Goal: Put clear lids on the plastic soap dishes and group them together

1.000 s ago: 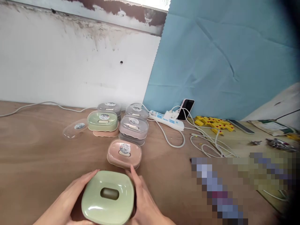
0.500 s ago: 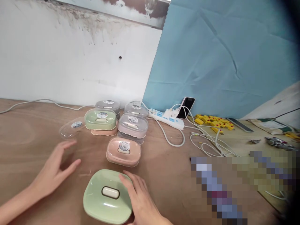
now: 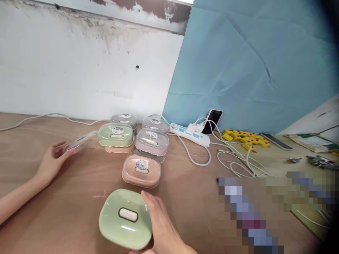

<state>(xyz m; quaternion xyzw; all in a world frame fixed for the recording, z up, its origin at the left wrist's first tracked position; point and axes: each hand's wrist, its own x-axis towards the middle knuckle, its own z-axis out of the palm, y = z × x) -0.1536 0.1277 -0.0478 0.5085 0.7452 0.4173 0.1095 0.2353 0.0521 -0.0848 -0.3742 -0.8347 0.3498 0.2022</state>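
My left hand (image 3: 54,160) pinches the near end of a clear plastic cover (image 3: 81,140) with a label, which is tilted up off the table. A rounded green box (image 3: 122,231) with a cream oval piece set in its top is close in front of me, without a clear cover. Along its right edge, my right hand (image 3: 162,222) grips it, thumb low and fingers at the far side. Just beyond sits a peach box (image 3: 141,173) under a labelled clear cover. A covered green box (image 3: 116,135) is stacked on a peach one, left of a covered pale pink box (image 3: 151,143).
Two grey covered boxes (image 3: 123,120) stand near the wall. Rightward are a power strip (image 3: 190,134) with plugs and looping white cables, a leaning phone (image 3: 212,121) and yellow parts (image 3: 243,137). A blurred-out patch (image 3: 246,215) covers the lower right.
My left hand has closed on the clear cover, which lay flat before, and tilted it up. My right hand stays on the green box, which appears slightly farther right in view.
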